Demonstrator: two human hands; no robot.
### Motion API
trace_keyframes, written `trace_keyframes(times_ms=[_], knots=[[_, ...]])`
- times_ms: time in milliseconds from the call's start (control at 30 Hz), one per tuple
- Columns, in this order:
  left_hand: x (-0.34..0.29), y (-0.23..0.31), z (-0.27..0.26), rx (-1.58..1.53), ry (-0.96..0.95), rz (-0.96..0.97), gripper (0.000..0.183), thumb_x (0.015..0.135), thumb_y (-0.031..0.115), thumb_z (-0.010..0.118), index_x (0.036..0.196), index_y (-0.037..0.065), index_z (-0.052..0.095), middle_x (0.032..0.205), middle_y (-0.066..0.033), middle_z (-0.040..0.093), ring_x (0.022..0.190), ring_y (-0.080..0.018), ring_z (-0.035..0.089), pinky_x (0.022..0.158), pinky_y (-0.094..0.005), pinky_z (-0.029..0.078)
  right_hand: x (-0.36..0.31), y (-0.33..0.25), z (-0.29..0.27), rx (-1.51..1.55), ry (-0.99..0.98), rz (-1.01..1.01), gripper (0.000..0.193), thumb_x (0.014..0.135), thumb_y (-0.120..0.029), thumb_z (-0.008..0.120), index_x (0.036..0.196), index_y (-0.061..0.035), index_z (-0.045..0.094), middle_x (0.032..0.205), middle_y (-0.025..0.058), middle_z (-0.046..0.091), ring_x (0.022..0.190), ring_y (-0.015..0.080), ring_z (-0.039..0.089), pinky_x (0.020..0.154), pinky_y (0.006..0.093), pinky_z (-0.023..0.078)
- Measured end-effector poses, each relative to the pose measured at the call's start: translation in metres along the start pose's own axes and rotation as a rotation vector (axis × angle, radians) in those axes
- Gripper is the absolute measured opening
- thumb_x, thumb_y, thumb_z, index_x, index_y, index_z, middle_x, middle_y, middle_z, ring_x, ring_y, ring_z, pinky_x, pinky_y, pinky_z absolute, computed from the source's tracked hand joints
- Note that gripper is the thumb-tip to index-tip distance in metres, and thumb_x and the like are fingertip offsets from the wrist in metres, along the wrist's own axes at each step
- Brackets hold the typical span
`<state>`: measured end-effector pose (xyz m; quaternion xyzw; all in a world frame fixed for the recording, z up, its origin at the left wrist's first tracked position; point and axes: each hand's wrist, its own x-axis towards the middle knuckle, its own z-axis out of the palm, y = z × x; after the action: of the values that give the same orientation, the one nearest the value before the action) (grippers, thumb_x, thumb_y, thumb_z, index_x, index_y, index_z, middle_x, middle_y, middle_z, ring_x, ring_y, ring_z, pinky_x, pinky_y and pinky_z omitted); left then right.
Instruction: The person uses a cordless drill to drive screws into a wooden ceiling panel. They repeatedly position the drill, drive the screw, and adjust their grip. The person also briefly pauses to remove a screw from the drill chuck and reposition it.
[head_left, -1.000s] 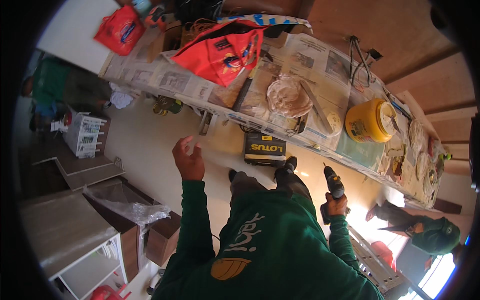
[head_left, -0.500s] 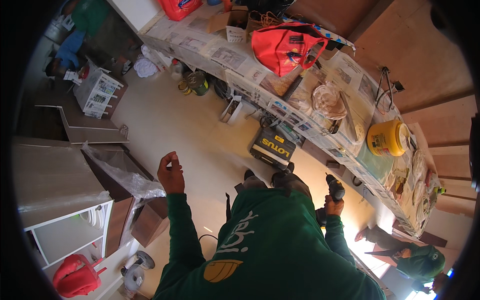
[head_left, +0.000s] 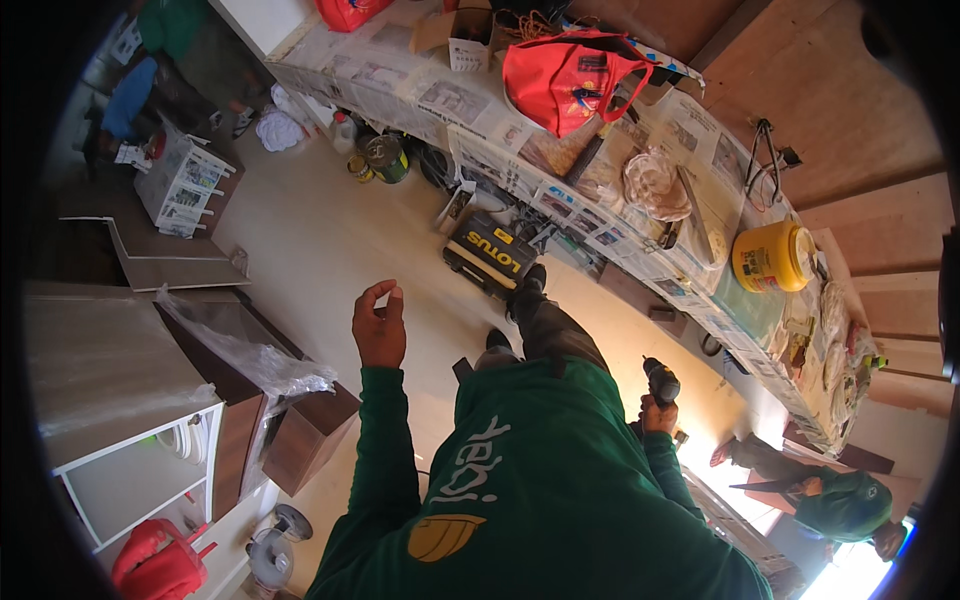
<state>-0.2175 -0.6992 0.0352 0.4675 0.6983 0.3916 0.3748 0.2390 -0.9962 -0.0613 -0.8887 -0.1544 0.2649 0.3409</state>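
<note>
From my end I have the drill in the right hand, the fingers wrapped closed about its grip, out to the right of the body and below the near edge of the bench. The tip of the drill points up and away from me and looks to be in open air; I see it meeting no board or screw, and whether a bit is fitted is too small for me to tell. The left hand is raised over the floor on the other side, fingers half curled, thumb close to the fingertips, with nothing that I can make out in its grasp. As for progress, I'd judge that the drill is in hand but not at work at this moment; I see no freshly drilled hole, so I can't say how much is done or what remains. The black tool case stands on the floor ahead, its lid apparently shut, with one shoe right by it; I can't tell whether they touch. On the newspaper-covered bench I see a red bag and a yellow tub. To my left is a brown cabinet partly draped in clear plastic, and a co-worker is off to my right.
</note>
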Motion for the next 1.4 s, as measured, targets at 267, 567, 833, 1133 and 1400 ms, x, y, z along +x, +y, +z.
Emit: trace_keyframes(times_ms=[267,567,833,1133,1400], knots=[[-0.01,-0.031,-0.008,-0.093,-0.041,-0.014,0.024,0.095,0.017,0.068,0.115,0.003,0.07,0.095,-0.0079,0.071,0.061,-0.011,0.061,0.05,-0.0258,0.051,-0.003,-0.02,-0.005,-0.085,0.023,0.04,0.032,0.074,-0.021,0.071,0.1,-0.0023,0.075,0.077,0.0136,0.073,0.069,0.0253,0.071,0.065,0.0385,0.056],[0.006,0.007,0.056,-0.115,-0.347,-0.048,0.022,0.096,0.028,0.07,0.102,0.006,0.07,0.076,0.0015,0.062,0.063,-0.0072,0.053,0.056,-0.0234,0.042,0.018,-0.108,-0.046,-0.102,0.056,-0.077,0.031,0.073,-0.024,0.079,0.089,0.0018,0.072,0.069,0.0114,0.07,0.062,0.0206,0.068,0.062,0.0377,0.055],[-0.011,0.161,0.223,-0.134,-1.03,0.165,0.04,0.102,0.041,0.062,0.127,0.009,0.063,0.114,-0.0047,0.067,0.099,-0.011,0.06,0.082,-0.0269,0.049,0.037,-0.201,-0.098,0.118,-0.023,-0.267,0.029,0.077,-0.023,0.08,0.09,0.0016,0.073,0.079,0.0133,0.073,0.07,0.0256,0.071,0.067,0.0381,0.055],[-0.078,0.293,0.386,-0.561,-1.226,-0.344,0.073,0.103,0.069,0.033,0.136,0.009,0.056,0.122,-0.009,0.066,0.109,-0.018,0.063,0.094,-0.0385,0.05,0.132,-0.3,-0.117,0.151,-0.242,-0.825,0.063,0.072,-0.006,0.076,0.133,0.0004,0.06,0.093,0.0175,0.067,0.084,0.031,0.067,0.079,0.0409,0.053],[-0.051,0.331,0.417,-0.554,-0.915,-0.216,0.038,0.09,0.01,0.075,0.122,0.005,0.056,0.11,-0.0083,0.069,0.096,-0.0145,0.067,0.085,-0.0301,0.056,0.189,-0.331,-0.072,-0.042,-0.183,-1.04,0.093,0.058,-0.001,0.073,0.148,-0.0008,0.049,0.094,0.0179,0.056,0.088,0.0392,0.059,0.079,0.0462,0.05]])
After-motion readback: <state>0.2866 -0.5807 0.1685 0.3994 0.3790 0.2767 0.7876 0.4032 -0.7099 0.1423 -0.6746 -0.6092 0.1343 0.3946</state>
